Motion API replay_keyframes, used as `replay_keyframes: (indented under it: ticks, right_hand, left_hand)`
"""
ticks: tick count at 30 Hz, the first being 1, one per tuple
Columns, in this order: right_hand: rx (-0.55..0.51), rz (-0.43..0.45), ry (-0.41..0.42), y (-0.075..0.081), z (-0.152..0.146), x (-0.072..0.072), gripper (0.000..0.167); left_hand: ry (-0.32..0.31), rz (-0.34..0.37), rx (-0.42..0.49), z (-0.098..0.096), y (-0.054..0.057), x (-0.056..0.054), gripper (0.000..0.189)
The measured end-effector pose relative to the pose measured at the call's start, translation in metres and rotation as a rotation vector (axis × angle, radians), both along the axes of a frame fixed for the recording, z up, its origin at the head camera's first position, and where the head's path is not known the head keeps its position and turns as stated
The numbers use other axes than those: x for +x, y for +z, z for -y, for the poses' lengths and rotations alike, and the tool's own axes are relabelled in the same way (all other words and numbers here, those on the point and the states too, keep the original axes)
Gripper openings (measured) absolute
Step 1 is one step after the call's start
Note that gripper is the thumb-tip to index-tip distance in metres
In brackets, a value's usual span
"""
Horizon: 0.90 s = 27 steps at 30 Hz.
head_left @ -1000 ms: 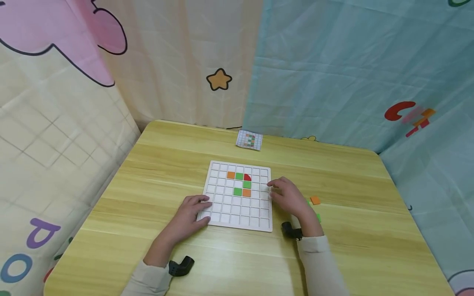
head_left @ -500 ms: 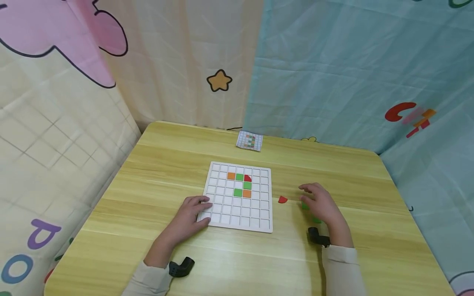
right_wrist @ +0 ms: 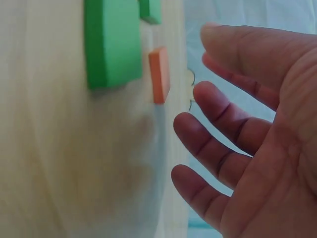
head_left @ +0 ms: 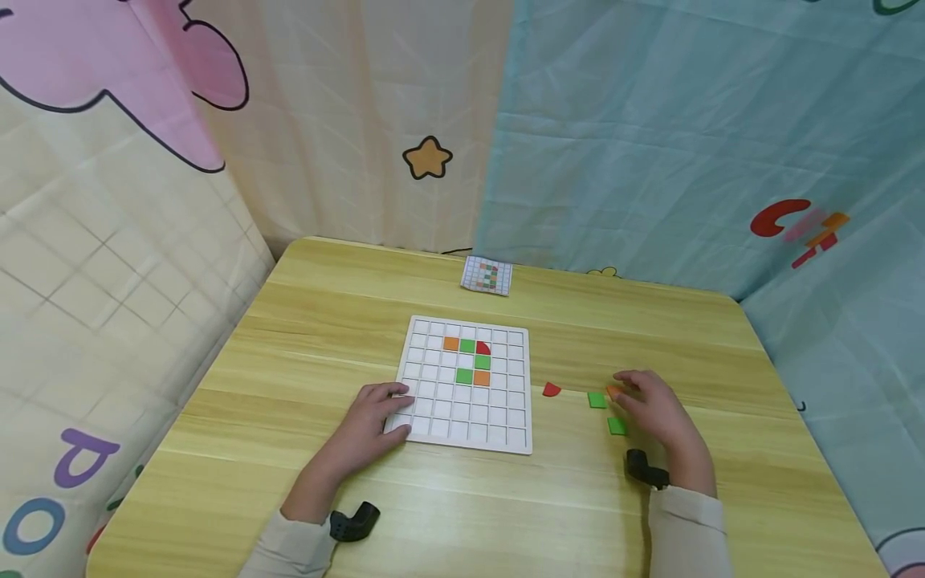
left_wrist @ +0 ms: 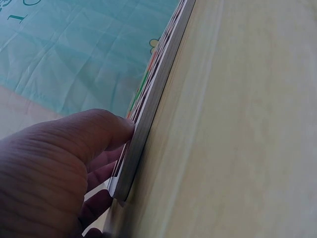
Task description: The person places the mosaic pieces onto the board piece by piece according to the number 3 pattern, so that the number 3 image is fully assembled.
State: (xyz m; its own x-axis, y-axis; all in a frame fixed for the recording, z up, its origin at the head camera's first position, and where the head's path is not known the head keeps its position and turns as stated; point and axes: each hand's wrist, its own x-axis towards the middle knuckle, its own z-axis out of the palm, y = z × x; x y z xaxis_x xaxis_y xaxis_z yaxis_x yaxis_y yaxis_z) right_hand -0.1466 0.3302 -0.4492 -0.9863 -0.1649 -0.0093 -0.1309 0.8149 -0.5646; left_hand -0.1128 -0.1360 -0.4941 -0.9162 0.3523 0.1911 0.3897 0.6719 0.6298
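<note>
We see a white, grid-lined board [head_left: 460, 410] bearing green, orange and red inlaid tiles [head_left: 482, 363]; we count a red loose quarter-circle [head_left: 552, 390], two green loose squares [head_left: 596, 400] and an orange loose tile [right_wrist: 159, 76]; we find the tabletop [head_left: 462, 514] yellow with streaked wood grain, the sleeves [head_left: 690, 531] plain beige, the wrist mounts [head_left: 645, 469] black, the printed star [head_left: 428, 157] orange, outlined black.

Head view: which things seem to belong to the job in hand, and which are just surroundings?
Likely part of the job:
white grid board
tiles set in its cells
loose red piece
two loose green tiles
loose orange tile
small patterned card

Likely just surroundings:
printed curtains
black wrist devices
</note>
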Motion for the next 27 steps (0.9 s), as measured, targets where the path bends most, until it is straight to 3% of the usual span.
replay_keyframes:
  ticks: [7, 27]
  right_hand:
    - [0.008, 0.009, -0.019, 0.000, 0.001, 0.004, 0.036]
    - [-0.028, 0.032, -0.034, -0.014, -0.007, -0.001, 0.039]
  left_hand:
    - [0.000, 0.015, -0.001, 0.000, 0.000, 0.001, 0.041]
    - [0.004, 0.028, -0.005, 0.001, 0.000, 0.000, 0.042]
